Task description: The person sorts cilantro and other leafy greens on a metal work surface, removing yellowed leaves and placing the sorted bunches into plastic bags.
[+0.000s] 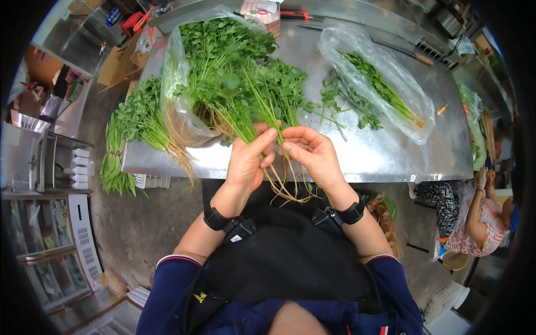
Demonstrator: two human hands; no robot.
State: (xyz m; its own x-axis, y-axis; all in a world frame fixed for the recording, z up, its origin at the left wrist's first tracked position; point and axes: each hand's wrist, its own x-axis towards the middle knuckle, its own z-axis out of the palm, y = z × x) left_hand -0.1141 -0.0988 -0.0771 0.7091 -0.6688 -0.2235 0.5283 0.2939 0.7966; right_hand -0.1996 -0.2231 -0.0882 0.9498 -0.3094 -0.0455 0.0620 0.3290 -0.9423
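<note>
Over the front edge of the steel table (pixel 377 155), my left hand (pixel 251 155) grips a bunch of leafy green herb, likely cilantro (pixel 236 115), by its stems. My right hand (pixel 312 148) pinches the stems of a few more sprigs (pixel 268 102) between thumb and fingers, right beside the left fingertips. Pale, thin roots (pixel 293 190) dangle below both hands. Behind them, a large heap of the same herb (pixel 226 46) spills from an open clear plastic bag (pixel 173 75). Loose sprigs (pixel 333 106) lie to the right of my hands.
Another clear bag (pixel 412 98) holds a rooted bunch (pixel 377 79). More bunches (pixel 150 117) hang at the table's left edge. A wooden-handled tool (pixel 423 59), an orange object (pixel 441 110) and a plastic box (pixel 261 16) lie around. A seated person (pixel 475 226) is at right, near a basket (pixel 385 222).
</note>
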